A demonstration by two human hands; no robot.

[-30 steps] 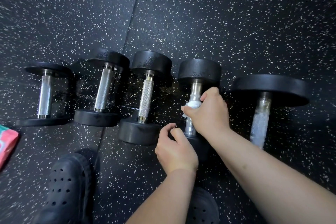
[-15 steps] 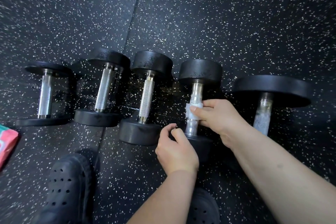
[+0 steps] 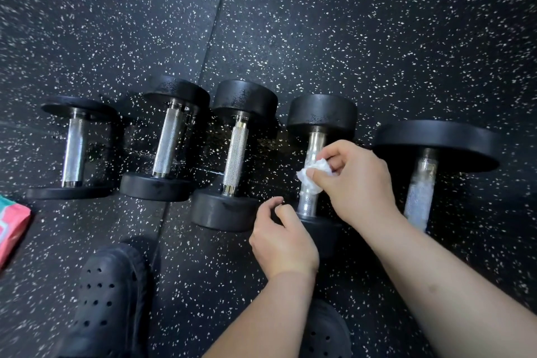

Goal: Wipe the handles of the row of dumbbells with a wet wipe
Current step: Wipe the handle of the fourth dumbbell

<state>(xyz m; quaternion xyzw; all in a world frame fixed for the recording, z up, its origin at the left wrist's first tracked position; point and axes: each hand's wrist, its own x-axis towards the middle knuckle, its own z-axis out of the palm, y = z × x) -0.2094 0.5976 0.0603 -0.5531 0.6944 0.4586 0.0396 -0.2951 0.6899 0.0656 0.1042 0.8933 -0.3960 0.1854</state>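
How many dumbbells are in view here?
5, in one row on the floor: far-left dumbbell, second dumbbell, middle dumbbell, fourth dumbbell under the right hand holding the wipe, far-right dumbbell. None appears fully hidden.

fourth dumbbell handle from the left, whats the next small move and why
Probably slide the wipe down toward the near end. The right hand pinches it against the middle of the fourth handle, and the stretch below it, just above the near head by the left hand, shows bare metal.
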